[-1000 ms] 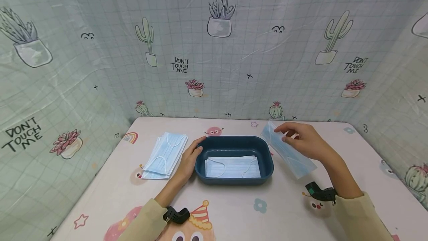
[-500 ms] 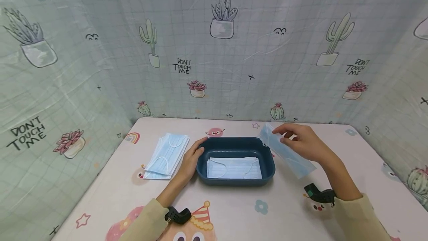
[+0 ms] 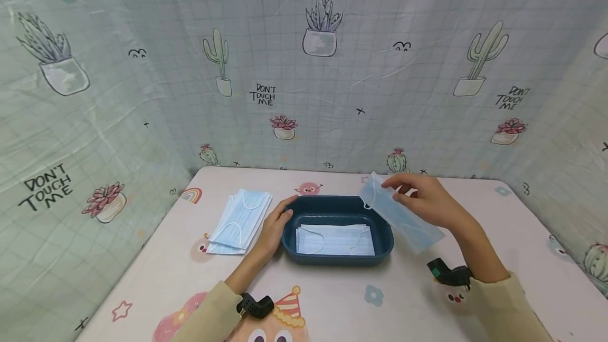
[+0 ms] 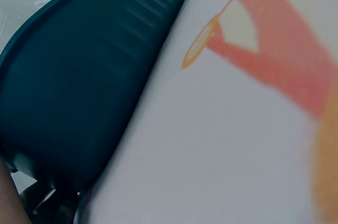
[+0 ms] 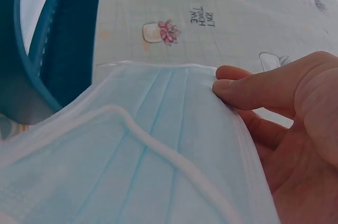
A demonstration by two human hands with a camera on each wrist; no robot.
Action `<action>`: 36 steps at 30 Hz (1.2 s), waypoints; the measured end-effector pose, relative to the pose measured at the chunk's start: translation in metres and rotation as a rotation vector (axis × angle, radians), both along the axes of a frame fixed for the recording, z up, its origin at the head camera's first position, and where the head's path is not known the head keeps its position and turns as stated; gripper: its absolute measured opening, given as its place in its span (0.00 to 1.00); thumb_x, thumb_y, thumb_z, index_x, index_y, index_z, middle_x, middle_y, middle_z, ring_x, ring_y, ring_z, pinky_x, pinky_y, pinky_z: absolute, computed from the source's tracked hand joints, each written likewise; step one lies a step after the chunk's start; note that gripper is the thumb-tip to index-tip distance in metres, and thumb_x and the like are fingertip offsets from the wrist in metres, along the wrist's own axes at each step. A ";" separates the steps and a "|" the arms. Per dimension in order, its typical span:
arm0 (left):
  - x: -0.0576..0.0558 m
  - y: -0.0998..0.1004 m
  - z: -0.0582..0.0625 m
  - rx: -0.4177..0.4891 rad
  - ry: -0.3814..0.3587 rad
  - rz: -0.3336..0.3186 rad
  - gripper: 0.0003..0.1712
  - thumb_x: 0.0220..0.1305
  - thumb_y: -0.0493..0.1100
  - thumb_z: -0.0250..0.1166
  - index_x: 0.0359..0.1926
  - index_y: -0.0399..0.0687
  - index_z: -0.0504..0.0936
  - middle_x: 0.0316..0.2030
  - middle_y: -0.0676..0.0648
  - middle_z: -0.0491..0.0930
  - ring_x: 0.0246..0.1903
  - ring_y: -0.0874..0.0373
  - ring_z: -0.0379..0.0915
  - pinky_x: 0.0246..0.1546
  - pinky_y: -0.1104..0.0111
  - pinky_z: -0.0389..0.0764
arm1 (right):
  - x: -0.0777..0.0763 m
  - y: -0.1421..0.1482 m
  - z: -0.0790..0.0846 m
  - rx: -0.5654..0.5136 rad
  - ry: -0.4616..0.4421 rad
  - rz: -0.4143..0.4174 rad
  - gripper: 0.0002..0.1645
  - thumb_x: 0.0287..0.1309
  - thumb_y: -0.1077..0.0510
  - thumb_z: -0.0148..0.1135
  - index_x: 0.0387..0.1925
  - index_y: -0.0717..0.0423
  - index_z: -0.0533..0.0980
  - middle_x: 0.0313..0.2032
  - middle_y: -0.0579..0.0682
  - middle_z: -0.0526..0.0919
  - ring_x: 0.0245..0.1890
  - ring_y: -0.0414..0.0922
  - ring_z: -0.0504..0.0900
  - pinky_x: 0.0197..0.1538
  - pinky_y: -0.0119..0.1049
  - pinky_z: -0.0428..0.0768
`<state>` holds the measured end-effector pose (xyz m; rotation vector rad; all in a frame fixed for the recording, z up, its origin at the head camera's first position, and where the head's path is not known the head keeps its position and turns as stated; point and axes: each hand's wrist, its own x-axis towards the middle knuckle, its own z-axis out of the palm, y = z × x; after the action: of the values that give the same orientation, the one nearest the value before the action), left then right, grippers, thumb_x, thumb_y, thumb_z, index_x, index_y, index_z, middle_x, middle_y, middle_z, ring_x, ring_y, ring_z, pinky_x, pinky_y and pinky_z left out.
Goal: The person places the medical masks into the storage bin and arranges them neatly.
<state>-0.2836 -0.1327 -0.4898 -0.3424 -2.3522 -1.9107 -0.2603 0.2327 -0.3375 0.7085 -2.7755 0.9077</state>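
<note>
In the head view a light blue face mask (image 3: 401,215) hangs tilted over the right rim of a dark blue plastic box (image 3: 338,260). Its edge is pinched between thumb and fingers of my right hand (image 3: 429,199); the right wrist view shows the pleats and a white ear loop of this mask (image 5: 158,129) up close. My left hand (image 3: 273,228) grips the box's left end, fingers at the rim. Inside the box several face masks (image 3: 334,240) lie flat in a stack, ear loops on top. Most of the left hand is out of the left wrist view, where the box wall (image 4: 79,76) fills the left side.
A fanned stack of several blue masks (image 3: 241,220) lies on the table left of the box. The tabletop (image 3: 332,300) has a pale cartoon print. Behind it and at both sides hangs a cactus-patterned cloth (image 3: 266,57). Each wrist wears a black camera mount (image 3: 256,306).
My right hand has moved slightly left with the mask, whose upper end now overlaps the box's right corner. The left hand keeps its grip. The head view has shifted a little.
</note>
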 end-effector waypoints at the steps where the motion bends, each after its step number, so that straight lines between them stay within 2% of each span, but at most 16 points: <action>1: 0.000 0.000 0.000 -0.004 -0.001 0.001 0.24 0.79 0.45 0.51 0.72 0.60 0.74 0.74 0.51 0.71 0.78 0.51 0.57 0.81 0.49 0.52 | 0.000 -0.002 0.001 -0.006 -0.001 0.003 0.17 0.68 0.66 0.61 0.55 0.54 0.83 0.50 0.55 0.87 0.44 0.49 0.83 0.42 0.31 0.83; 9: 0.003 0.001 0.003 -0.009 -0.018 0.002 0.25 0.79 0.45 0.51 0.73 0.59 0.73 0.74 0.50 0.70 0.78 0.50 0.57 0.80 0.49 0.53 | -0.006 -0.018 0.002 -0.029 -0.002 0.028 0.17 0.67 0.66 0.62 0.55 0.54 0.83 0.51 0.54 0.87 0.44 0.49 0.83 0.43 0.34 0.83; 17: 0.000 0.002 0.000 -0.003 -0.018 0.001 0.24 0.80 0.45 0.51 0.72 0.60 0.73 0.74 0.50 0.70 0.78 0.51 0.58 0.80 0.49 0.53 | -0.010 -0.033 0.007 -0.064 0.018 0.072 0.17 0.67 0.66 0.63 0.55 0.54 0.83 0.50 0.54 0.88 0.44 0.49 0.84 0.44 0.39 0.85; 26: 0.000 0.002 -0.002 0.014 -0.011 -0.003 0.24 0.79 0.46 0.51 0.71 0.58 0.74 0.74 0.50 0.71 0.79 0.50 0.57 0.81 0.48 0.52 | -0.014 -0.052 0.009 -0.118 -0.015 0.130 0.16 0.67 0.66 0.63 0.54 0.53 0.84 0.51 0.53 0.88 0.45 0.48 0.84 0.46 0.39 0.84; 36: -0.002 0.001 -0.001 0.009 -0.010 -0.005 0.24 0.79 0.46 0.51 0.72 0.59 0.74 0.74 0.50 0.70 0.79 0.50 0.56 0.81 0.48 0.51 | -0.018 -0.065 0.013 -0.136 -0.021 0.145 0.16 0.67 0.66 0.62 0.53 0.51 0.84 0.50 0.51 0.88 0.44 0.47 0.82 0.44 0.40 0.84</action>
<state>-0.2853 -0.1317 -0.4909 -0.3390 -2.3499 -1.9294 -0.2781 0.1673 -0.3248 0.8902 -2.6762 1.1248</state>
